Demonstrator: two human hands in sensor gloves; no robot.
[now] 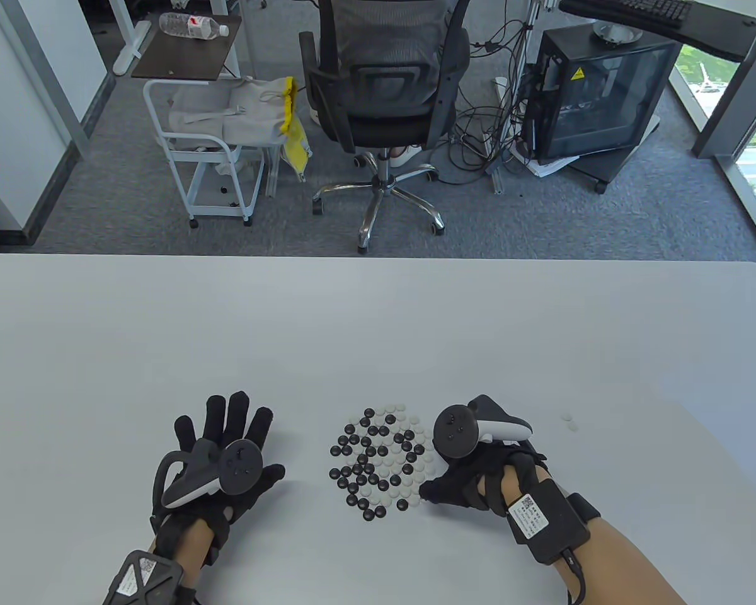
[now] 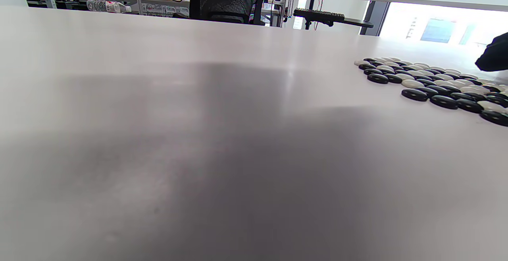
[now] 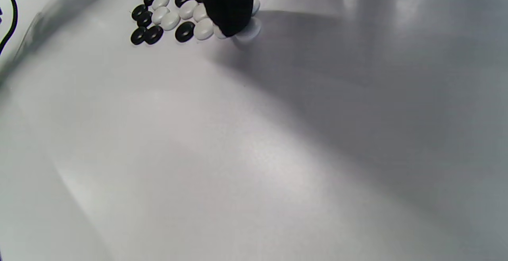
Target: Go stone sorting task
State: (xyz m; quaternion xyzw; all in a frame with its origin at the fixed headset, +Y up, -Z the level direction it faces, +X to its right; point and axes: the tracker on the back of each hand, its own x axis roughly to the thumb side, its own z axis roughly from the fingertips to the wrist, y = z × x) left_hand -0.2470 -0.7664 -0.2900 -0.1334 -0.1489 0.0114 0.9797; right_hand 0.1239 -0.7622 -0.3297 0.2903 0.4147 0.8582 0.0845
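Observation:
A mixed pile of black and white Go stones (image 1: 378,460) lies on the white table (image 1: 378,328) near its front middle. My left hand (image 1: 227,441) rests flat on the table to the left of the pile, fingers spread, holding nothing. My right hand (image 1: 472,466) is at the pile's right edge, its thumb (image 1: 428,488) by the nearest stones. In the right wrist view one gloved finger (image 3: 228,2) presses on a white stone (image 3: 248,30) at the pile's edge. The other fingers are hidden under the tracker. The left wrist view shows the pile (image 2: 436,86) at the right.
Two white stones (image 1: 567,421) lie apart on the table to the right of my right hand. Beyond the table's far edge stand an office chair (image 1: 384,94), a white cart (image 1: 208,126) and a black computer case (image 1: 598,94).

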